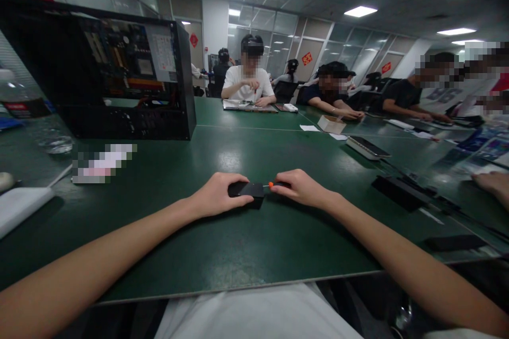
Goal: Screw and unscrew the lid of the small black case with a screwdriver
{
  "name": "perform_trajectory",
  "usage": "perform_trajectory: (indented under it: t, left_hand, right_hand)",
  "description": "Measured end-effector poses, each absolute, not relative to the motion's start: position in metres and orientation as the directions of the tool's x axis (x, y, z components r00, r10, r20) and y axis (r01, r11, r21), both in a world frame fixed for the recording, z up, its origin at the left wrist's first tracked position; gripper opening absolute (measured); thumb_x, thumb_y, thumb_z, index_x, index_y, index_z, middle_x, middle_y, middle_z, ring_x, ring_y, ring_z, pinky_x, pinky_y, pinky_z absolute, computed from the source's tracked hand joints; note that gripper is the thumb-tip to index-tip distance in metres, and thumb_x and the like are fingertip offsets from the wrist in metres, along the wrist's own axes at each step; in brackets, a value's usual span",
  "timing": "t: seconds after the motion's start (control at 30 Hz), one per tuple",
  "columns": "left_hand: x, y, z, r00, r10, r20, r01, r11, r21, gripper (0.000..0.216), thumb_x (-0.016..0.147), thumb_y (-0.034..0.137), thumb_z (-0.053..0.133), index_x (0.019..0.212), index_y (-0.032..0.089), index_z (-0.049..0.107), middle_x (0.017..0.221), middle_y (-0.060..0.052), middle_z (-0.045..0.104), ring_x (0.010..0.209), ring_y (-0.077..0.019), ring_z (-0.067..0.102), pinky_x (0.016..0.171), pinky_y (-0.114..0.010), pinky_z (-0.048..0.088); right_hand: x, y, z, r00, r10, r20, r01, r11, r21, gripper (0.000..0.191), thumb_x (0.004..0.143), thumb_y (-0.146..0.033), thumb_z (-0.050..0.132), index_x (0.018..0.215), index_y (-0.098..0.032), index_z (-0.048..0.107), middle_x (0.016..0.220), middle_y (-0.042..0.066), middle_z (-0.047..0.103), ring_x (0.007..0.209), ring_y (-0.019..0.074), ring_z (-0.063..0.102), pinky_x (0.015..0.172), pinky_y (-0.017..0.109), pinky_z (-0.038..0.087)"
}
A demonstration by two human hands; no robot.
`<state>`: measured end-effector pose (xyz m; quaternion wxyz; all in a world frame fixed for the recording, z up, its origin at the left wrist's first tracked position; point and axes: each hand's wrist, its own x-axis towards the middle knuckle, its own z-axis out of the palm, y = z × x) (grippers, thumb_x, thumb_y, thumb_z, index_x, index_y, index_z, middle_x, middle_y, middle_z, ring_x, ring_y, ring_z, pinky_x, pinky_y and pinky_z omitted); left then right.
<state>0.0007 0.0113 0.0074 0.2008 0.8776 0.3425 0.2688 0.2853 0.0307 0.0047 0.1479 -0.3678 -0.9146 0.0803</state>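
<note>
My left hand point(220, 194) is closed around a small black box point(254, 192), thumb along its near side and fingers over the far side. The box rests on or just above the green table. My right hand point(300, 189) grips a screwdriver point(271, 185) with an orange and black handle. Its thin metal shaft lies level and points left at the box's right end. Whether the tip touches the box or sits in a screw is too small to tell. Most of the screwdriver's handle is hidden in my fingers.
An open black computer case point(147, 122) stands at the back left, near a plastic bottle point(55, 137) and a white device point(24, 206). To the right lie a black adapter point(397, 193) with cables and a small white-sided box point(368, 148). People work across the green table point(222, 254).
</note>
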Motion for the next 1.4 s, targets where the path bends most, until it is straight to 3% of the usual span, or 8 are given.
perform_trajectory:
  t: [0.27,0.4,0.57,0.87,1.07,1.4]
  left_hand:
    - [0.0,0.014,0.003,0.612,0.709,0.35,0.456,-0.678,0.577,0.041,0.085,0.044,0.074,0.116,0.017,0.072,0.106,-0.007,0.077,0.093,-0.024,0.071,0.083,-0.031,0.052]
    - [-0.011,0.02,0.008,0.651,0.693,0.309,0.434,-0.674,0.597,0.047,0.083,0.044,0.076,0.122,0.017,0.071,0.113,-0.008,0.076,0.098,-0.0243,0.07,0.086,-0.031,0.051]
    - [-0.02,0.026,0.01,0.621,0.746,0.239,0.49,-0.609,0.624,0.046,0.082,0.05,0.075,0.113,0.016,0.075,0.095,-0.005,0.078,0.081,-0.0211,0.069,0.072,-0.028,0.049]
    - [-0.015,0.024,0.006,0.61,0.747,0.264,0.458,-0.604,0.653,0.045,0.08,0.048,0.077,0.111,0.015,0.076,0.092,-0.004,0.077,0.08,-0.02,0.068,0.071,-0.027,0.047]
    - [-0.011,0.022,0.003,0.597,0.75,0.285,0.449,-0.607,0.656,0.044,0.081,0.047,0.077,0.111,0.016,0.076,0.095,-0.003,0.077,0.082,-0.0203,0.069,0.075,-0.027,0.049]
    - [-0.001,0.016,0.001,0.585,0.753,0.301,0.436,-0.605,0.666,0.042,0.081,0.045,0.078,0.111,0.016,0.075,0.097,-0.004,0.077,0.084,-0.0207,0.069,0.077,-0.028,0.05]
  right_hand:
    - [0.273,0.025,-0.003,-0.701,0.673,0.236,0.59,0.733,-0.338,0.053,0.101,-0.061,0.039,0.086,-0.016,0.064,0.075,0.005,0.062,0.066,0.0142,0.054,0.064,0.025,0.037]
    - [0.278,0.028,0.0,-0.711,0.661,0.241,0.596,0.747,-0.294,0.049,0.101,-0.058,0.043,0.084,-0.016,0.063,0.073,0.004,0.061,0.063,0.0134,0.052,0.062,0.025,0.035]
    - [0.292,0.034,0.007,-0.693,0.668,0.27,0.626,0.744,-0.233,0.045,0.099,-0.057,0.048,0.088,-0.016,0.065,0.077,0.005,0.063,0.067,0.0143,0.054,0.064,0.025,0.035]
    - [0.304,0.039,0.011,-0.663,0.719,0.209,0.669,0.694,-0.266,0.038,0.099,-0.051,0.052,0.1,-0.016,0.065,0.089,0.007,0.068,0.076,0.0162,0.059,0.069,0.027,0.041]
    - [0.293,0.037,0.009,-0.719,0.657,0.229,0.579,0.747,-0.326,0.036,0.102,-0.046,0.049,0.112,-0.015,0.066,0.102,0.009,0.068,0.091,0.018,0.063,0.081,0.029,0.046]
    - [0.293,0.039,0.009,-0.711,0.646,0.278,0.556,0.758,-0.34,0.032,0.102,-0.041,0.051,0.103,-0.015,0.069,0.092,0.007,0.065,0.082,0.0154,0.06,0.075,0.028,0.046]
